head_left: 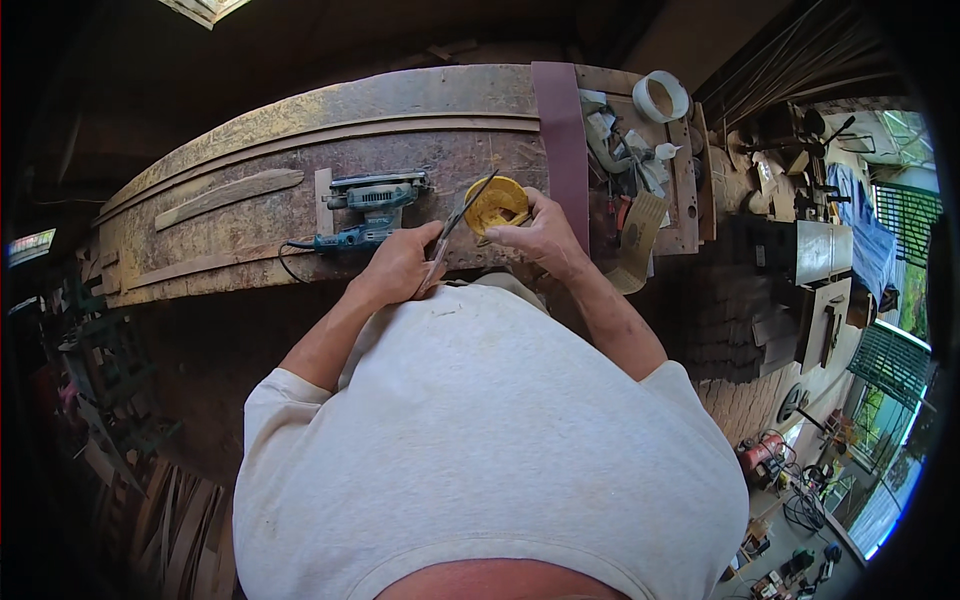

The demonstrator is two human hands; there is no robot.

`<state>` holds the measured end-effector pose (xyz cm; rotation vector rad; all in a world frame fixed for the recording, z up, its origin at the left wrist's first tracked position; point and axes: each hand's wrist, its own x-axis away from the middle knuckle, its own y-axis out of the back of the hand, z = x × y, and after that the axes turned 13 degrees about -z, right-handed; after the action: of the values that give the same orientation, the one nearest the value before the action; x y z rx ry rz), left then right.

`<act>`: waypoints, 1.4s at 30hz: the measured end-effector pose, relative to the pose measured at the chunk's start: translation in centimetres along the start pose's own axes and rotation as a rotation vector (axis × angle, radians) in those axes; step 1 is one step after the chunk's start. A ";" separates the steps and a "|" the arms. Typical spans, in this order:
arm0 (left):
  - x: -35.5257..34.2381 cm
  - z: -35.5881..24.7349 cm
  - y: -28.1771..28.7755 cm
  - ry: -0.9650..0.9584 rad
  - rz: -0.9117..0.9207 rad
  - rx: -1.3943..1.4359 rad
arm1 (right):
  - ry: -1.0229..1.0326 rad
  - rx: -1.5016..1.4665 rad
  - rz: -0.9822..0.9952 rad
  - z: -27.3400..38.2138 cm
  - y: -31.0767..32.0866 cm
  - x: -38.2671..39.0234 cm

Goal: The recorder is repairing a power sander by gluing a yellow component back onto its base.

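Note:
My left hand (405, 262) is closed around a long, thin, flat strip-like tool (458, 215), held upright at a slant beside a yellow round container (498, 195). My right hand (545, 235) grips this container, with yellowish material inside it and the thumb over its near rim. Just left of my hands, at the front of the worn wooden workbench (380, 92), lies a blue electric sander (372, 215) with its cord. A wood strip (225, 200) lies farther left.
A maroon abrasive belt (555, 110) hangs across the bench. To its right are a white round container (660, 96), a small white bottle (666, 152), scattered tools and a curled sandpaper piece (630, 255). Machinery and a red tank (762, 455) stand at the right.

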<state>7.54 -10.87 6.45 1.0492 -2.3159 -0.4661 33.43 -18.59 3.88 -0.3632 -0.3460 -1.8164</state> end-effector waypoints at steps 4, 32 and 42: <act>-0.2 -0.1 -0.4 -0.173 -0.127 -0.152 | -0.026 -0.137 0.015 0.8 1.1 -0.3; -12.2 11.6 -12.5 0.289 -0.312 -0.041 | -0.003 -0.179 0.015 -0.9 6.9 -10.6; -12.5 5.1 -7.5 0.296 0.051 -0.155 | 0.191 -0.039 -0.018 -0.8 7.1 -11.7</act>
<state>15.56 -5.63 -5.68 0.9151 -2.0070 -0.4311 43.23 -10.61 -1.41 -0.2115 -0.1810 -1.8600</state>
